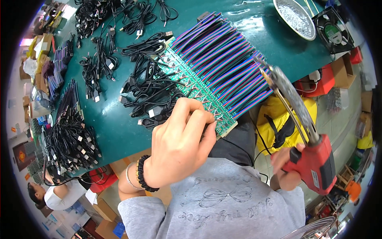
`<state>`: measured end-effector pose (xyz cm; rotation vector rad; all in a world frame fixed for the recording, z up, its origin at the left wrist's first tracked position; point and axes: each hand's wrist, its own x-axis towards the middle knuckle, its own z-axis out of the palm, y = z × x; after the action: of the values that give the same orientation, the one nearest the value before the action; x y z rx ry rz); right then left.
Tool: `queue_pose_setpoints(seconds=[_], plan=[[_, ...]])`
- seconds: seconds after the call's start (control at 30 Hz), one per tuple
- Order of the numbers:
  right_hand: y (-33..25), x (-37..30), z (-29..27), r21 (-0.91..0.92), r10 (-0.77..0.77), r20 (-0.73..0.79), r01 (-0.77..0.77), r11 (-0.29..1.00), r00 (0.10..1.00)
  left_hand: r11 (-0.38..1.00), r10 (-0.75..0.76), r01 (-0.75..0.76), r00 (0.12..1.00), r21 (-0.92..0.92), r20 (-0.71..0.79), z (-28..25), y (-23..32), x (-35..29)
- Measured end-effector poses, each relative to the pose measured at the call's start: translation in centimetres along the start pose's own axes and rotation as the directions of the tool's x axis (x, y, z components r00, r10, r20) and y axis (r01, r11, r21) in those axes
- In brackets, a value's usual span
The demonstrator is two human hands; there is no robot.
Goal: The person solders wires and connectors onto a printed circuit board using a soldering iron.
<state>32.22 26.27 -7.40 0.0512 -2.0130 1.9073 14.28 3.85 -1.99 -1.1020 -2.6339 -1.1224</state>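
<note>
My right hand (287,171) grips a red soldering gun (324,159), its metal tip and feed tube pointing up and to the left, apart from the boards. Over the near end of a green circuit board panel (199,95), my left hand (183,139) is closed in a pinch. Its fingertips are partly hidden, so what they hold cannot be made out. Rows of striped flat wire bundles (223,55) stretch from the panel's far right side. Along the left side lie black USB cables (149,87), several with thin wire ends on the boards.
More black cable bundles (71,139) lie at the left of the green table (115,135). A pale bowl of silvery bits (294,20) and a black fan (333,31) stand at the far right. Beyond the edge is a yellow bag (286,119). Another person (59,195) sits lower left.
</note>
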Motion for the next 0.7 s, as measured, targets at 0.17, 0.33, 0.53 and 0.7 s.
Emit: queue_pose_setpoints(seconds=[0.17,0.33,0.53,0.7], plan=[[-0.6,-2.5,-2.0,0.443,0.075,0.132,-0.127,0.887,0.988,0.999,-0.039,0.039,0.996,0.008,0.075,-0.1,-0.1,0.6],[-2.5,-5.5,-5.0,0.118,0.482,0.151,-0.500,0.858,0.863,0.999,-0.037,0.038,0.996,-0.001,0.079,-0.1,0.2,1.2],[-1.5,-8.5,-5.6,0.141,0.465,0.117,-0.478,0.867,0.878,0.995,-0.093,0.096,0.989,-0.021,0.112,-0.5,0.6,1.5],[-2.8,-4.4,-3.2,0.130,0.339,0.034,-0.341,0.931,0.940,0.983,-0.173,0.179,0.975,-0.033,0.140,-0.5,0.6,1.5]])
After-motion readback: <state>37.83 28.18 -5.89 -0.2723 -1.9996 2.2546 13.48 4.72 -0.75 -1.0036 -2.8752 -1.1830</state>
